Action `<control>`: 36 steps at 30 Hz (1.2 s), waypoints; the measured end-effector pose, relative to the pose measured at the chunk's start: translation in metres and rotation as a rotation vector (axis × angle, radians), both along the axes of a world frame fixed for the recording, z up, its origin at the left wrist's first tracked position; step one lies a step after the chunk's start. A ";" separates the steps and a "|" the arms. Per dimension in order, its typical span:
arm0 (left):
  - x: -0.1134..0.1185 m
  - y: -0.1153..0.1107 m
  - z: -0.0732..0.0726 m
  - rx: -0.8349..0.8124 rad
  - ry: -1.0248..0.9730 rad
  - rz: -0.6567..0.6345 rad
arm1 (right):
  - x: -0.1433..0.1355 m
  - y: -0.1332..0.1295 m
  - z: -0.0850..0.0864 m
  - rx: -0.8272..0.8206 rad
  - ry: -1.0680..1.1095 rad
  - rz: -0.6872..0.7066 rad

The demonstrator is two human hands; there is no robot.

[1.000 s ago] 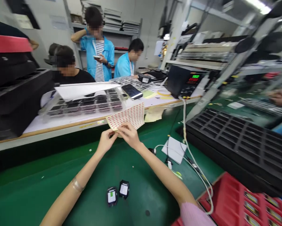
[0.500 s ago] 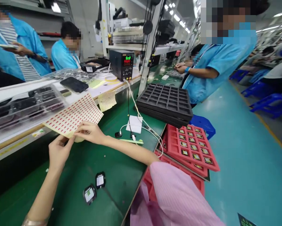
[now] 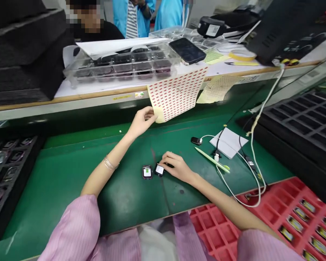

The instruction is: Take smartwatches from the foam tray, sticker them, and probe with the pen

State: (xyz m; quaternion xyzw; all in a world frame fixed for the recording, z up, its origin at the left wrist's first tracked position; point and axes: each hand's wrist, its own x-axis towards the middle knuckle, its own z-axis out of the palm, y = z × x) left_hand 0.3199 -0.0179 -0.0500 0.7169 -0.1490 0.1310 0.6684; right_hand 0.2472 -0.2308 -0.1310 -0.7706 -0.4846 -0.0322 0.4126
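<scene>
Head view: left hand (image 3: pixel 141 121) up at the desk's raised edge, fingers pinched on the lower corner of the sticker sheet (image 3: pixel 176 95), sheet hanging from the white shelf. Right hand (image 3: pixel 176 168) down on the green desk (image 3: pixel 70 170), fingers narrow and touching the right-hand watch module (image 3: pixel 159 169); second watch module (image 3: pixel 147 172) just beside it to the left, untouched. Modules lying flat, side by side, directly left of the right fingertips and well below the sheet; right hand plainly the nearer. Against half a second ago: right hand off the sheet and down at the modules, left alone holding the sheet.
</scene>
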 end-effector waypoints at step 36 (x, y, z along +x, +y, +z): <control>0.001 -0.012 0.002 0.010 -0.068 0.051 | 0.108 0.055 0.092 0.335 -0.363 -0.310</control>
